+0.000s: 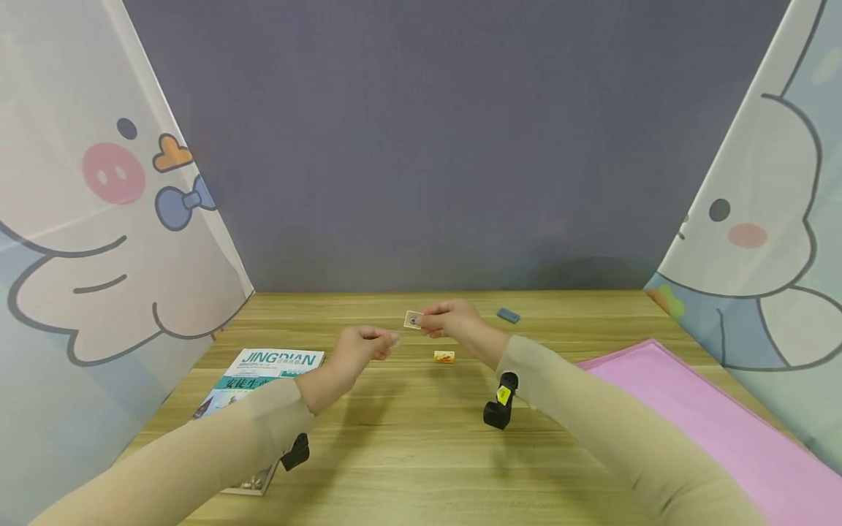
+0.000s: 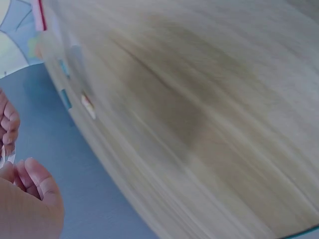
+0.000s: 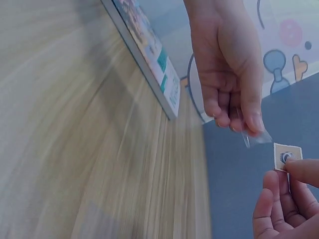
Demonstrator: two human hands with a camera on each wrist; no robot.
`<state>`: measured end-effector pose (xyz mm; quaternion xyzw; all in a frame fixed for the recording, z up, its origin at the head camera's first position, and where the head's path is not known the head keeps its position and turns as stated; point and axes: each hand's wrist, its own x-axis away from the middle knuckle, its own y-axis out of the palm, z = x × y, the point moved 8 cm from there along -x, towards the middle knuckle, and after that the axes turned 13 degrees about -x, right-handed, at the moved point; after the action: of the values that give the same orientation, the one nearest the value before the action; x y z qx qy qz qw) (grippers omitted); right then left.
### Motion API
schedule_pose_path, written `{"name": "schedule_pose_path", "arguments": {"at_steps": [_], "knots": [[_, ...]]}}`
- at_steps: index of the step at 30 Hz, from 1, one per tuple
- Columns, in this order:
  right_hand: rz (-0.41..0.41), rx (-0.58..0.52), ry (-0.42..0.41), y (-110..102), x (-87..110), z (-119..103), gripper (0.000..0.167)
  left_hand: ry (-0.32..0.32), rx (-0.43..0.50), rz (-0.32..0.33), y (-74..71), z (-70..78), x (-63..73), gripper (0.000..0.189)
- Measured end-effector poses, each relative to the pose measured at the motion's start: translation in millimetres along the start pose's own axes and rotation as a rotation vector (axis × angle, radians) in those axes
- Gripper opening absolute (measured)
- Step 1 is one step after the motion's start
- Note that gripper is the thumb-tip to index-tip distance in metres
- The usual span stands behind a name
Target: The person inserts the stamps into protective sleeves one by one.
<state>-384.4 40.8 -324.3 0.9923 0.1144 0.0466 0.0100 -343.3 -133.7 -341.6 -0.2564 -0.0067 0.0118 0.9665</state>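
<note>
Between thumb and fingers, my right hand (image 1: 457,321) pinches a small stamp (image 1: 411,319) with toothed edges and a dark printed picture, held above the table. Close by on its left, my left hand (image 1: 358,352) pinches a small clear plastic sleeve (image 3: 258,138) at one end. In the right wrist view, sleeve and stamp (image 3: 287,156) are near each other, with a narrow gap between them. The left wrist view catches my left hand (image 2: 35,199) in its lower left corner, mostly cut off by the frame.
A book (image 1: 279,361) lies on the wooden table at the left, partly under my left arm. A small yellow-and-red item (image 1: 444,357) sits mid-table, with a blue-grey block (image 1: 509,315) farther back. A pink flat sheet or folder (image 1: 710,431) lies at the right.
</note>
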Motion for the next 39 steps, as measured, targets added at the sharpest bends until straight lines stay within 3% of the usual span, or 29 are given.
{"name": "schedule_pose_path", "arguments": {"at_steps": [14,39], "knots": [[-0.019,-0.068,-0.004,-8,20.2,-5,0.022,-0.024,0.1,-0.033,3.2,12.0,0.1,0.026],[0.008,-0.117,-0.026,-15,30.2,-11,0.02,-0.023,0.106,-0.026,9.9,21.9,8.6,0.025]]}}
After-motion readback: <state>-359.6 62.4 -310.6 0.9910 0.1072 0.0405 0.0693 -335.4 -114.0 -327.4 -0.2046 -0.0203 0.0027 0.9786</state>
